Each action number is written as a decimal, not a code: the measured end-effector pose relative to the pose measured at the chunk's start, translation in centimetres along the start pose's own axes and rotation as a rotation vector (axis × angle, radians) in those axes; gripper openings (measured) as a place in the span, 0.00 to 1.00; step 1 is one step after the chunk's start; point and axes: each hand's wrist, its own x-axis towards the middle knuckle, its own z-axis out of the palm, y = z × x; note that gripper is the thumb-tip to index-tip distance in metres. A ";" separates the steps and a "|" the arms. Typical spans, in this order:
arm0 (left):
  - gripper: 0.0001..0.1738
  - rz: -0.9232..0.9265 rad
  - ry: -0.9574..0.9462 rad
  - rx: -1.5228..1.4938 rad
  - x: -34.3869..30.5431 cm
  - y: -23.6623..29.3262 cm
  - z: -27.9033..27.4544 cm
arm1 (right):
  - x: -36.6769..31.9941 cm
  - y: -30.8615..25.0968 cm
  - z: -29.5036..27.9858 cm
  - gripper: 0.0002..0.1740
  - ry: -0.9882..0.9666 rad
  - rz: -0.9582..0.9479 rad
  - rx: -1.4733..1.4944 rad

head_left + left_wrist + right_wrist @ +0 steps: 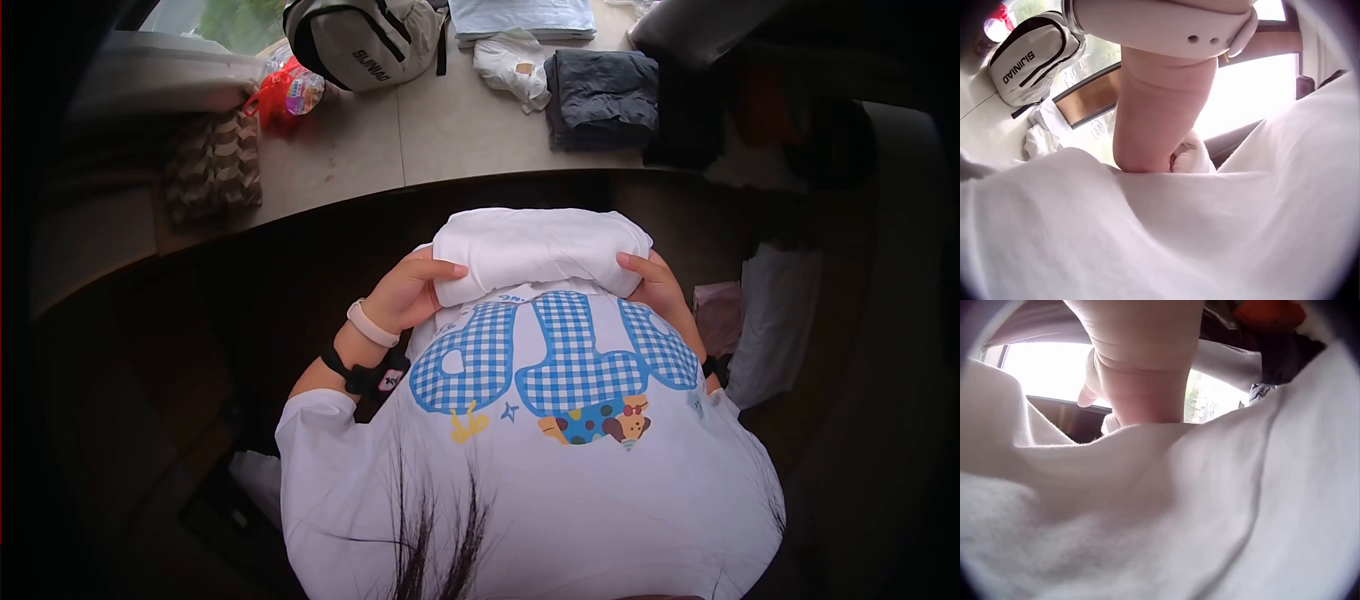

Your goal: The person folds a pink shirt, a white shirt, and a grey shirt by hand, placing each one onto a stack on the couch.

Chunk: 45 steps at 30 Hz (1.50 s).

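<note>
Both hands grip a thick bundle of folded white cloth (540,245) in front of the chest in the head view. At its left end is the left hand (405,290), thumb laid over the near face and fingers hidden behind. The right hand (662,284) holds the opposite end the same way. Just below the bundle is the white T-shirt (560,500) the person wears, printed with blue checked letters. In the left wrist view, white fabric (1147,231) hides most of the left hand. White fabric (1116,506) likewise covers the right hand's lower part in the right wrist view.
Beyond the hands runs a curved pale counter (360,150). On it are a backpack (365,45), a red plastic bag (285,95), a white plastic bag (512,68), a dark folded bundle (603,98) and a patterned brown bag (212,165). White fabric (775,320) hangs at right.
</note>
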 end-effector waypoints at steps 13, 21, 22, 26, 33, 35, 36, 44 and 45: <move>0.23 0.359 0.410 0.599 -1.6 -0.8 -0.3 | -0.1 3.5 1.2 0.25 0.392 -0.340 -0.365; 0.17 0.454 -0.050 1.507 -2.8 0.2 -2.2 | -1.8 5.8 -2.9 0.24 0.106 -0.325 -0.971; 0.16 0.390 -0.076 1.614 -2.6 1.2 -1.9 | -1.8 6.3 -3.1 0.24 0.140 -0.381 -0.998; 0.13 0.276 -0.248 1.743 0.0 4.3 -2.7 | -1.5 7.5 -2.9 0.16 0.221 -0.677 -1.009; 0.12 0.116 -0.488 1.111 5.5 10.5 2.9 | -2.9 3.2 -4.2 0.12 0.189 -0.655 -0.060; 0.14 0.232 -0.531 0.968 6.3 11.5 6.9 | -6.1 0.4 -1.8 0.13 0.203 -0.813 0.085; 0.15 0.229 -0.609 0.937 6.5 11.9 8.8 | -7.9 -0.5 -0.7 0.14 0.230 -0.882 0.126; 0.37 -0.191 -1.035 0.215 9.0 6.2 18.2 | -17.3 3.9 -3.6 0.21 0.155 -1.144 0.491; 0.49 -0.302 -1.226 0.204 10.4 4.3 18.0 | -17.7 5.3 -4.5 0.21 0.151 -1.132 0.538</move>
